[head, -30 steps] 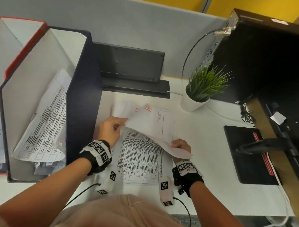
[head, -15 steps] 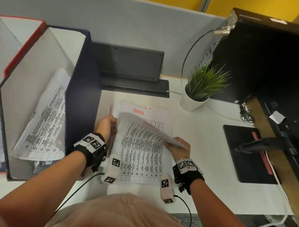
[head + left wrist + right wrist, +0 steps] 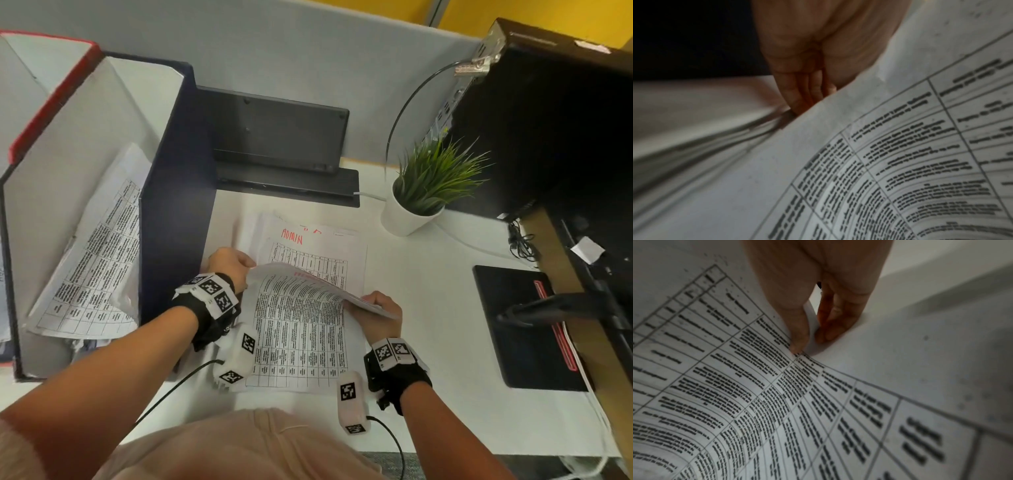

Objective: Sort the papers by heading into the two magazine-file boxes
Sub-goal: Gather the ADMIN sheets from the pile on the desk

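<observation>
A stack of papers [image 3: 352, 270] lies on the white desk [image 3: 428, 291] in the middle. Its exposed sheet is headed ADMIN [image 3: 292, 237] in red. Above it, a printed table sheet [image 3: 298, 329] curls up towards me, its red heading partly hidden. My left hand [image 3: 227, 265] grips that sheet's upper left corner; its fingers [image 3: 805, 91] lie behind the paper edge. My right hand [image 3: 382, 306] pinches the right edge [image 3: 812, 340] between thumb and fingers. A navy file box [image 3: 174, 205] stands to the left with table sheets [image 3: 92, 257] inside. A red-rimmed box [image 3: 51, 99] stands beyond it.
A potted plant [image 3: 421, 192] stands right of the stack. A black monitor base [image 3: 281, 144] sits behind it against the grey partition. Further right are a black pad [image 3: 524, 325], a dark computer case [image 3: 555, 120] and cables [image 3: 520, 240].
The sheet in both hands swung down from over the far end of the stack towards me, uncovering the ADMIN heading beneath. Both hands came nearer with it.
</observation>
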The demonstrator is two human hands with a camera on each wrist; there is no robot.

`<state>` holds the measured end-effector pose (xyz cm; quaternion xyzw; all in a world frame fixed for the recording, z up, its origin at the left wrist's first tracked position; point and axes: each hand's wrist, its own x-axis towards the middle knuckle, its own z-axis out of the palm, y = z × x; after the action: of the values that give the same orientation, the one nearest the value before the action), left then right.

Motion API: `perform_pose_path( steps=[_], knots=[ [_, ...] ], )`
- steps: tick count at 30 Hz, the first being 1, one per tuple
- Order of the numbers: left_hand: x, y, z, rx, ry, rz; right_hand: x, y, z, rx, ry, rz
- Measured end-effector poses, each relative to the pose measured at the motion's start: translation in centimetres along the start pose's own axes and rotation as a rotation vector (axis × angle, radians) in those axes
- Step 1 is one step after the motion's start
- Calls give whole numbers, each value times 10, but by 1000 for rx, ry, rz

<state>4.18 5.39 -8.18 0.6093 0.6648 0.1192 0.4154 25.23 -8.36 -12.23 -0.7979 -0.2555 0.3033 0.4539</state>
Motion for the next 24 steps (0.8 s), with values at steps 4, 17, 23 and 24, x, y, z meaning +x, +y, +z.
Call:
perform_pose_path(
  steps=[4,17,23,24],
  knots=[
    [-7,0,6,-10,58,123,0,2,-2,74,-40,106],
    [-26,-8,3,-681,-170,29,-7,-10,-5,157,42,-21],
    [-24,-8,4,-585,-126,-1,0,-11,-2,-157,-16,19],
    [-24,-7,4,-528,-90,10,2,-12,-1,-197,-11,2]
  ],
)
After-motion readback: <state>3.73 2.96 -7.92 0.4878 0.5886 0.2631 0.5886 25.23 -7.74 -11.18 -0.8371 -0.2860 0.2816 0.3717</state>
